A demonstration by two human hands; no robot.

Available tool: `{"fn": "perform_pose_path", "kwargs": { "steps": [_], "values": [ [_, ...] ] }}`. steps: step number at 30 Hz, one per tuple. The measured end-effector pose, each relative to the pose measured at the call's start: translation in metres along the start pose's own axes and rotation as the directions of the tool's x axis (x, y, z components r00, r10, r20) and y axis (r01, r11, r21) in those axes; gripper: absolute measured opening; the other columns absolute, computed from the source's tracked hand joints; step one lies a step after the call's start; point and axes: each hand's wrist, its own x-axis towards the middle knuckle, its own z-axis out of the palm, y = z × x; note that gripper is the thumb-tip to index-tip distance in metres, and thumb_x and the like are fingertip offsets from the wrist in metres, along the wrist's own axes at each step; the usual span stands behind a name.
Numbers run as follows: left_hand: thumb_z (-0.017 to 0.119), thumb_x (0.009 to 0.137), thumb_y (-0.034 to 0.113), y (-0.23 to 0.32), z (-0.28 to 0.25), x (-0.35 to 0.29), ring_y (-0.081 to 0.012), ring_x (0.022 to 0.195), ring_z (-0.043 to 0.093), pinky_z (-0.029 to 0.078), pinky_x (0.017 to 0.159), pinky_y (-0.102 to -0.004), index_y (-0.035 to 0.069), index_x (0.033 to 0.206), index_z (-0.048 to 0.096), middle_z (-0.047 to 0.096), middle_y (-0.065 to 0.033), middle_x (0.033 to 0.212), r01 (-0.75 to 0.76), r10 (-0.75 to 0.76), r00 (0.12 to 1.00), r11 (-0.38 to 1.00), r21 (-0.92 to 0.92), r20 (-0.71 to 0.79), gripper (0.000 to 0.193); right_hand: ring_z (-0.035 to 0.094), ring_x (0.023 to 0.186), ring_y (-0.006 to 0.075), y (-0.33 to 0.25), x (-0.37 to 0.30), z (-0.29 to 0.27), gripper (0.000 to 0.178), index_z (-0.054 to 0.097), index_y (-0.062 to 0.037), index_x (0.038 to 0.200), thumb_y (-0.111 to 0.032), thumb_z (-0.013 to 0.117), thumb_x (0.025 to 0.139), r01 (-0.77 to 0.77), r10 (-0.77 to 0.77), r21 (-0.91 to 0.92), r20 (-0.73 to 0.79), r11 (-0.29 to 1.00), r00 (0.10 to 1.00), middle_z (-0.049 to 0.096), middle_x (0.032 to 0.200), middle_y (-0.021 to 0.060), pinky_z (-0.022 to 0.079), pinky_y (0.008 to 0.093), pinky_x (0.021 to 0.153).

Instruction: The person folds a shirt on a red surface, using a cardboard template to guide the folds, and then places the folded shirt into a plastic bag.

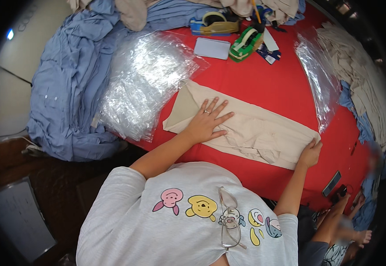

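Note:
A beige garment [242,119], folded into a long strip, lies slantwise on the red-covered table [264,82] in front of me. My left hand [208,121] rests flat on its left half, fingers spread, a ring on one finger. At the strip's right end my right hand [309,154] grips the edge of the beige garment, thumb on top and the other fingers mostly hidden. The cloth between my hands is wrinkled along its near side. At the far left end a triangular fold shows a darker beige layer.
Clear plastic bags [144,75] lie left, more plastic bags [315,75] right. Blue garments [75,84] heap at the left edge, beige garments [357,75] at the right. A blue tape dispenser [215,24], green tape dispenser [245,43] and white card [212,48] sit far back. Another person's arm [335,217] shows lower right.

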Motion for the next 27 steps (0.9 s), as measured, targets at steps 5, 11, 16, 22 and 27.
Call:
{"fn": "perform_pose_path", "kwargs": {
  "steps": [5,11,16,22,27],
  "values": [
    [0.062,0.102,0.054,0.002,-0.006,-0.008,-0.0432,0.164,0.017,0.016,0.130,-0.0624,0.020,0.167,0.041,0.022,-0.0181,0.177,0.033,-0.038,0.997,0.996,-0.086,-0.062,0.076,0.057,0.136,0.0398,-0.047,-0.021,-0.030,0.050,0.059,-0.0017,0.141,-0.038,0.063,0.107,0.256,-0.216,0.221,-0.188,0.941,0.958,0.063,0.146,0.0187,0.038,0.0567,0.114],
    [0.064,0.098,0.059,-0.020,0.006,-0.007,-0.0533,0.161,0.015,0.016,0.127,-0.0682,0.018,0.168,0.039,0.017,-0.0246,0.177,0.349,-0.349,0.915,0.937,-0.037,-0.204,0.085,0.028,0.162,0.0346,-0.181,-0.153,-0.024,0.069,0.039,-0.0129,0.167,-0.042,0.059,0.107,0.740,-0.787,0.269,0.186,0.617,0.589,0.030,0.175,0.0160,0.021,0.0583,0.130],
    [0.065,0.094,0.067,-0.021,0.010,-0.011,-0.0590,0.160,0.010,0.012,0.124,-0.0742,0.021,0.169,0.037,0.013,-0.0296,0.176,0.401,-0.401,0.893,0.915,-0.044,-0.205,0.093,0.027,0.162,0.0340,-0.194,-0.177,-0.021,0.073,0.038,-0.0176,0.168,-0.049,0.058,0.106,0.772,-0.798,0.211,0.239,0.599,0.554,0.028,0.176,0.0167,0.020,0.0600,0.130],
    [0.065,0.095,0.065,-0.017,-0.001,-0.003,-0.0529,0.163,0.004,0.005,0.125,-0.0736,0.017,0.170,0.034,0.009,-0.0287,0.177,0.448,-0.446,0.882,0.894,-0.024,-0.155,0.095,0.028,0.161,0.0382,-0.167,-0.135,-0.036,0.065,0.040,-0.0093,0.166,-0.035,0.057,0.109,0.483,-0.713,0.616,0.191,0.622,0.675,0.033,0.173,0.0207,0.018,0.0570,0.131],
    [0.068,0.100,0.046,0.031,-0.026,0.017,-0.0446,0.165,0.011,0.013,0.131,-0.0614,0.014,0.167,0.039,0.013,-0.0219,0.179,0.123,-0.139,0.986,0.979,-0.165,-0.090,0.080,0.045,0.147,0.0431,-0.040,-0.058,-0.042,0.067,0.046,0.0037,0.156,-0.032,0.068,0.104,0.069,-0.052,0.431,-0.050,0.900,0.997,0.049,0.158,0.0273,0.035,0.0531,0.122]
  ]
}}
